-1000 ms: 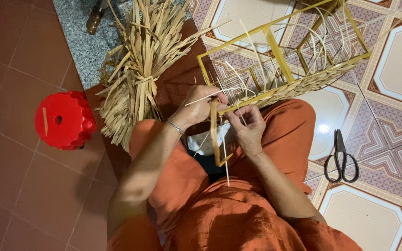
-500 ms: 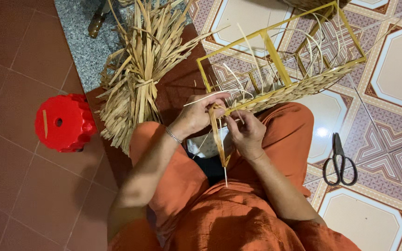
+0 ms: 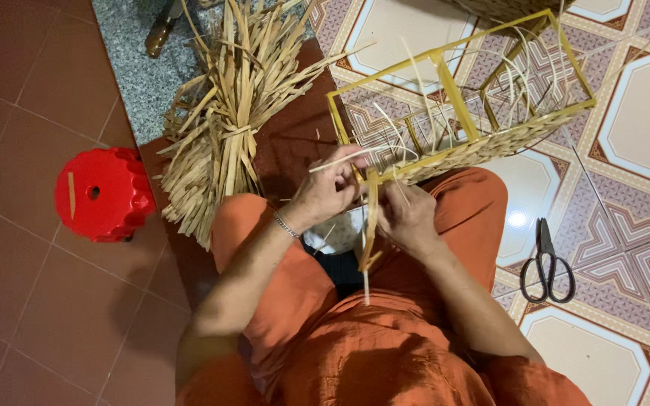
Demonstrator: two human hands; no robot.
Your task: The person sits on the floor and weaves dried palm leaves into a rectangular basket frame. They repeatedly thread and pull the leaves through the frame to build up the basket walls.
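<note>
A yellow rectangular basket frame [image 3: 445, 83] lies tilted across my knees, its lower side partly woven with pale straw [image 3: 483, 146]. My left hand [image 3: 325, 192] pinches a thin light strand at the frame's near corner. My right hand [image 3: 408, 218] grips the yellow corner post [image 3: 371, 218] and the straw beside it. Both hands sit close together at that corner, above my orange-trousered lap.
A bundle of dry straw strips [image 3: 227, 120] lies on the floor to the left of the frame. A red plastic stool [image 3: 103, 194] stands further left. Black scissors [image 3: 547, 263] rest on the patterned tiles to the right.
The frame's near corner has tilted down toward my lap, and both hands have shifted slightly along it while working the strand.
</note>
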